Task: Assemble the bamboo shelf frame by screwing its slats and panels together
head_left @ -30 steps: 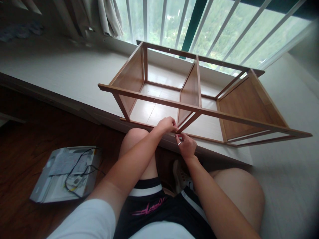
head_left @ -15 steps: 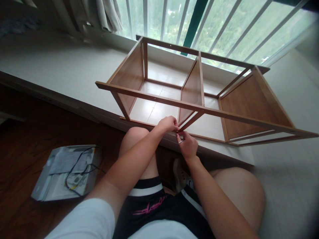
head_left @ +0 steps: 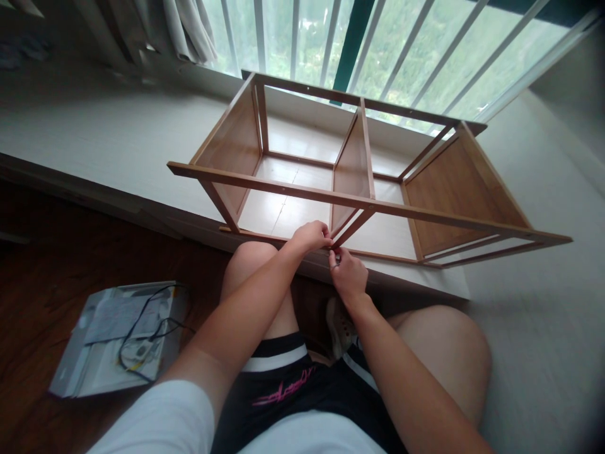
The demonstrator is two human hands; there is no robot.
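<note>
Left hand (head_left: 311, 236) and right hand (head_left: 350, 273) angle inward, fingers bent, at the near lower edge of the wooden frame (head_left: 326, 196) on the pale ledge (head_left: 118, 132) — how closed, and on what, I can't tell.

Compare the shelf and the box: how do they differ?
Shelf is brown wood; box is whitish-grey.
Shelf lies on its side on the ledge; box sits on the floor.
Shelf has the left hand and right hand at its near side; box has neither, but bears paper and a cable.
Shared: both are angular.
</note>
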